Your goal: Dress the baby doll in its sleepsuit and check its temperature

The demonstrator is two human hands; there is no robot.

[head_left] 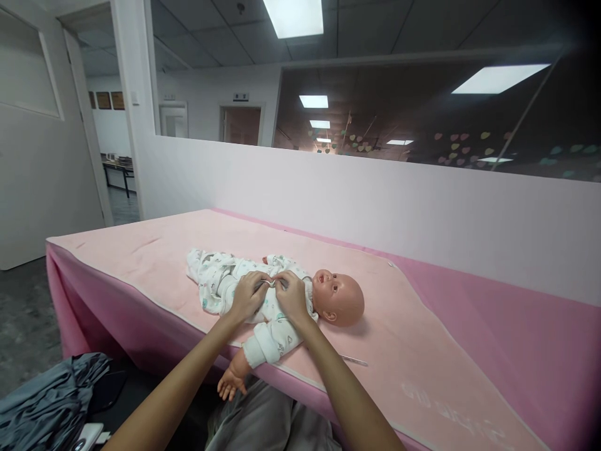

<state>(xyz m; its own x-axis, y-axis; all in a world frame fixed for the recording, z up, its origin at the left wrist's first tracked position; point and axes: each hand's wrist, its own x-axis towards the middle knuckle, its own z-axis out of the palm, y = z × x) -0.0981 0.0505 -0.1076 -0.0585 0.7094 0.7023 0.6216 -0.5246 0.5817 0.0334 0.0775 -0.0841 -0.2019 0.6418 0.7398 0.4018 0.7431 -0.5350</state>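
Observation:
A baby doll [345, 299] lies on its back across the pink-covered table, head to the right. It wears a white printed outfit [218, 282] with long sleeves and legs. Over the doll's chest, my left hand [251, 293] and my right hand [290, 293] meet with fingers pinched on the front edge of the outfit. A small fold of white cloth shows between the fingertips; whether a fastener is there is hidden. One doll arm [235, 373] hangs past the table's near edge, below my wrists.
A thin clear stick, perhaps a thermometer [354, 360], lies right of my right forearm. The pink cover [422, 351] drapes over the table edge. Grey cloth [51, 394] and a phone [89, 436] are at lower left. A white wall [328, 194] with windows stands behind.

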